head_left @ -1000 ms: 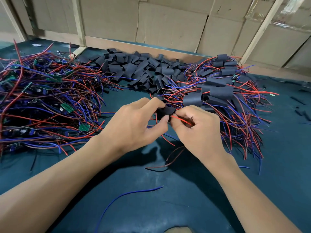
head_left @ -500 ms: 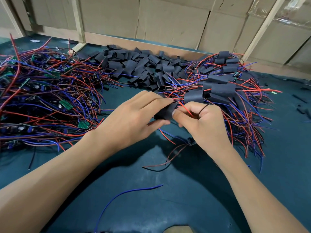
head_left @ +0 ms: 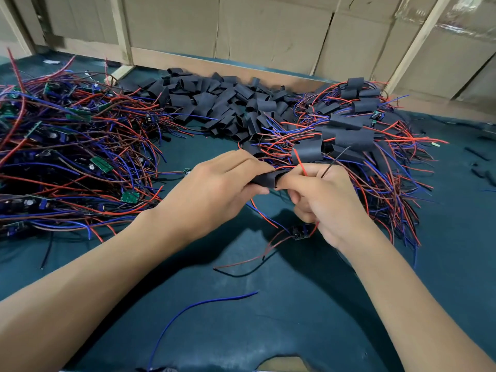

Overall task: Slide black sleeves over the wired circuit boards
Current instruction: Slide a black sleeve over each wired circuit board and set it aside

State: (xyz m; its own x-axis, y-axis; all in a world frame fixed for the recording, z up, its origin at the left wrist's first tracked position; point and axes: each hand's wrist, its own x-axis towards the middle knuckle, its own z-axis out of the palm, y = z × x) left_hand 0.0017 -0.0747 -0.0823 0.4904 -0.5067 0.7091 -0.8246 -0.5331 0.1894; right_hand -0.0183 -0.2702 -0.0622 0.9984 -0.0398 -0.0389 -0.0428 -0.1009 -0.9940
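Note:
My left hand (head_left: 214,189) grips a flat black sleeve (head_left: 264,179) at the middle of the dark green table. My right hand (head_left: 327,200) touches the sleeve's open end and pinches a red wire (head_left: 300,162) and a black wire (head_left: 335,161), whose ends stick up above its fingers. A small circuit board (head_left: 300,232) hangs on its wires just below my right hand, outside the sleeve. Its brown and black leads trail toward me over the table.
Several bare green boards tangled in red and blue wires (head_left: 67,157) are heaped at left. Loose black sleeves (head_left: 214,103) are piled at the back centre. Sleeved boards with wires (head_left: 354,135) lie at right. A loose blue wire (head_left: 204,307) lies near me. Cardboard walls stand behind.
The wire ends have come up through my right hand's fingers and now stick out above it. The circuit board has swung into view below my right hand. Both hands stayed close together.

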